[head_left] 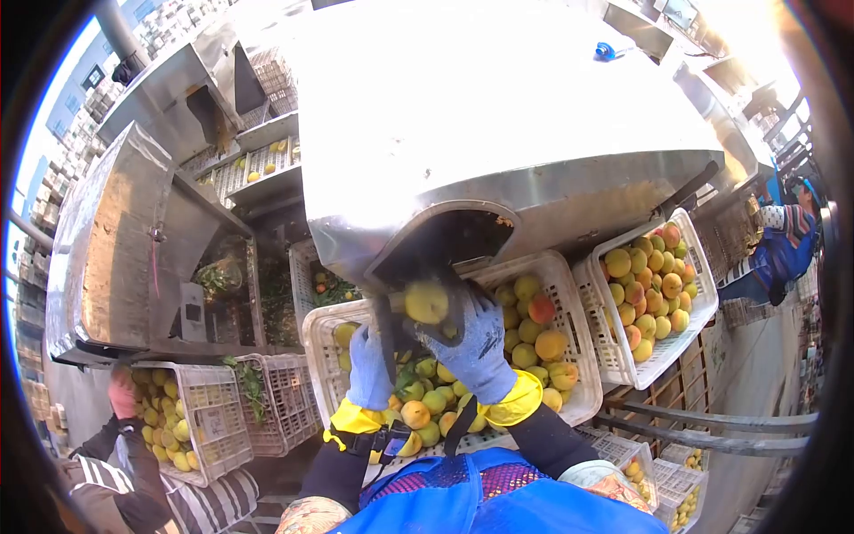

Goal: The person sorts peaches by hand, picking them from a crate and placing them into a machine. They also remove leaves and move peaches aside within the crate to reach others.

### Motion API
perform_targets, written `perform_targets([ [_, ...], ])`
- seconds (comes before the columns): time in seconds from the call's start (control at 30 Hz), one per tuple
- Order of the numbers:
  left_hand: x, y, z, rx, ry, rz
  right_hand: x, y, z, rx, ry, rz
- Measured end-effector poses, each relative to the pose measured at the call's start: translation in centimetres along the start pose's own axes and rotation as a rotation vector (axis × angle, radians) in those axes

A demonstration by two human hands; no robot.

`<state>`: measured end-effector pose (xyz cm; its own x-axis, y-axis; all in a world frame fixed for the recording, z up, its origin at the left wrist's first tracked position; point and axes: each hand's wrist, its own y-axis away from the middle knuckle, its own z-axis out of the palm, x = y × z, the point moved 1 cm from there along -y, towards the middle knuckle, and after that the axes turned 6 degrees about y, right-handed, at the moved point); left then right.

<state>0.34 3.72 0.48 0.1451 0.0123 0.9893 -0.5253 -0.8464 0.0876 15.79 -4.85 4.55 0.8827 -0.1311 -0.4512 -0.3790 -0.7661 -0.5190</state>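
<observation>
A yellow peach (pixel 426 303) shows between my two gloved hands, in front of the dark opening in the metal machine. My right hand (pixel 471 345), in a blue glove with dark finger coating, has its fingers curled against the peach's lower right side. To the left, my left hand (pixel 372 363) has its fingers stretched upward with a gap to the peach; its fingertips are blurred. Both hands are over a white plastic crate (pixel 583 378) of yellow, green and reddish peaches, directly below the opening.
The machine's bright metal top (pixel 498 98) spans the upper middle. Another full crate (pixel 707 298) stands at right, beside metal rails (pixel 712 418). At lower left, a co-worker's gloved hand (pixel 122 393) touches a peach crate (pixel 213 427). Another person (pixel 783 249) is at far right.
</observation>
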Motion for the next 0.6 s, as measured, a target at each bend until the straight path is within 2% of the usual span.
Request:
perform_targets([
  [0.07,-1.4,0.5,1.1,0.111,0.457,-0.304,0.6,-1.8,1.1,0.155,0.164,-0.052],
  [0.1,-3.6,0.9,1.8,0.078,0.408,-0.226,1.5,-2.9,2.7,0.193,0.242,-0.082],
  [0.13,-4.1,1.1,2.3,0.007,0.033,-0.155,2.4,-4.0,4.3,0.235,0.32,-0.11],
  [0.2,-7.9,1.3,4.2,-0.408,-0.467,-0.045,5.7,-5.2,8.6,0.191,0.558,-0.24],
  [0.23,-9.3,1.5,5.5,-0.54,-0.626,-0.023,7.2,-5.8,9.8,0.155,0.711,-0.347],
  [0.3,-11.6,1.6,8.4,-0.799,-0.939,0.038,7.6,-6.5,6.1,-0.027,0.167,-0.29],
  [0.33,-13.1,1.8,9.1,-0.855,-1.003,0.06,6.1,-5.6,3.2,-0.044,-0.038,-0.183],
  [0.4,-14.4,1.8,10.4,-0.954,-1.13,0.112,5.7,-4.1,1.5,-0.073,-0.279,-0.226],
  [0.43,-14.0,1.3,10.9,-1.007,-1.153,0.162,6.1,-3.2,1.7,-0.085,-0.317,-0.371],
  [0.5,-15.1,0.8,11.6,-0.714,-0.618,-0.325,8.7,3.6,5.0,-0.295,-0.011,-0.25],
  [0.53,-16.3,0.9,11.5,-0.55,-0.349,-0.545,10.3,4.7,7.0,-0.701,0.026,-0.04],
  [0.57,-20.0,0.8,11.9,-0.981,-0.899,0.056,11.9,6.0,8.9,-1.097,0.063,0.178],
  [0.6,-20.1,0.6,11.8,-0.986,-1.038,0.079,13.9,7.7,11.2,-0.987,0.124,0.11],
])
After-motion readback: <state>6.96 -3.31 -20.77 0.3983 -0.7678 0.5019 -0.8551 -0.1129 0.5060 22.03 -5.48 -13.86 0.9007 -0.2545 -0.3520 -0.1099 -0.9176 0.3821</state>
